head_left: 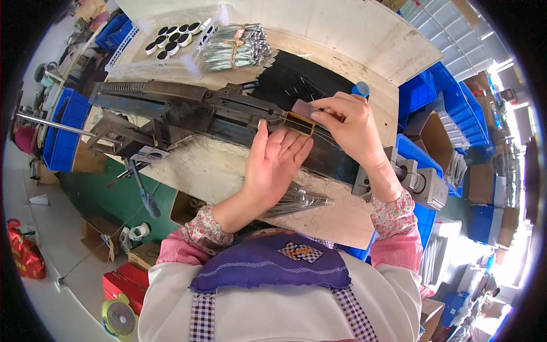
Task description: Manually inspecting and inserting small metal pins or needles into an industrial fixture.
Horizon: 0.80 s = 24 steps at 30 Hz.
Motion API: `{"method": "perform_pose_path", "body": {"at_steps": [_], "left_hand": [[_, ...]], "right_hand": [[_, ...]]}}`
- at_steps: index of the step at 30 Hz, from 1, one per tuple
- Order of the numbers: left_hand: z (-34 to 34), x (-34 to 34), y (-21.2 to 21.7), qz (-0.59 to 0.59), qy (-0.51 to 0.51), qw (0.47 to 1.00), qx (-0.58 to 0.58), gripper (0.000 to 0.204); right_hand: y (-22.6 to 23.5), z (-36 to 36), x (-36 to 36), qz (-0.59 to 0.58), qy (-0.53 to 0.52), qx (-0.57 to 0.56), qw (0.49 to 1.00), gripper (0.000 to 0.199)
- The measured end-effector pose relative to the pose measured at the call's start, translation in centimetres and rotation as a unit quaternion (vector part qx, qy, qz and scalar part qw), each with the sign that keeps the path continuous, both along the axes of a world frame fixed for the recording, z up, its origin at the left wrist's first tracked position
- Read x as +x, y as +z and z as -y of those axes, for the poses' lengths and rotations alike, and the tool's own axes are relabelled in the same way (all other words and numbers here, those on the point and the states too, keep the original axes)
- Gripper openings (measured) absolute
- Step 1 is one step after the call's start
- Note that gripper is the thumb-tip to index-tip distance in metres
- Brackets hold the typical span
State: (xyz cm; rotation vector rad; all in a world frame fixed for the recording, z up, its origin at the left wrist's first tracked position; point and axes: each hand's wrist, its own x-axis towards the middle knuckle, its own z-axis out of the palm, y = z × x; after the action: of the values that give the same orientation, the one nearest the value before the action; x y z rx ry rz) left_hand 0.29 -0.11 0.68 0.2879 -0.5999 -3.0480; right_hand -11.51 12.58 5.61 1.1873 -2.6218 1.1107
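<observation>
Brown flat piece (302, 108) is pinched by right hand (348, 119) at the dark metal machine (183, 98); left hand (274, 157) is held open alongside. Probably light, fairly stiff; best gripped by edges.

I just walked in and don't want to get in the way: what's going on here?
A person is at a bench with both bare hands at a long metal machine. The right hand pinches a small greyish pad beside a yellow-edged frame. The left hand is open, its fingertips at that frame. Toward the back, a tied rod bundle sits beside a clear crate holding black-and-white rolls.
</observation>
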Motion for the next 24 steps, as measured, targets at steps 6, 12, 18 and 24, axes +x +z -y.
{"method": "perform_pose_path", "body": {"at_steps": [6,12,18,24], "left_hand": [[0.5,0.3,0.1,0.021,0.023,0.999,0.006,0.061],[0.6,-0.4,-5.7,-0.194,-0.049,0.969,0.147,0.062],[0.0,0.8,-1.2,-0.061,-0.004,0.997,0.052,0.061],[0.2,0.1,-1.8,-0.055,-0.002,0.997,0.05,0.062]], "right_hand": [[0.3,1.0,-0.4,-0.015,0.066,0.044,0.997,0.01],[0.0,0.5,0.9,-0.045,0.049,0.028,0.997,0.007],[0.0,0.1,1.5,-0.069,0.051,0.014,0.996,0.006],[1.1,0.5,2.8,-0.08,0.033,-0.019,0.996,0.009]]}}
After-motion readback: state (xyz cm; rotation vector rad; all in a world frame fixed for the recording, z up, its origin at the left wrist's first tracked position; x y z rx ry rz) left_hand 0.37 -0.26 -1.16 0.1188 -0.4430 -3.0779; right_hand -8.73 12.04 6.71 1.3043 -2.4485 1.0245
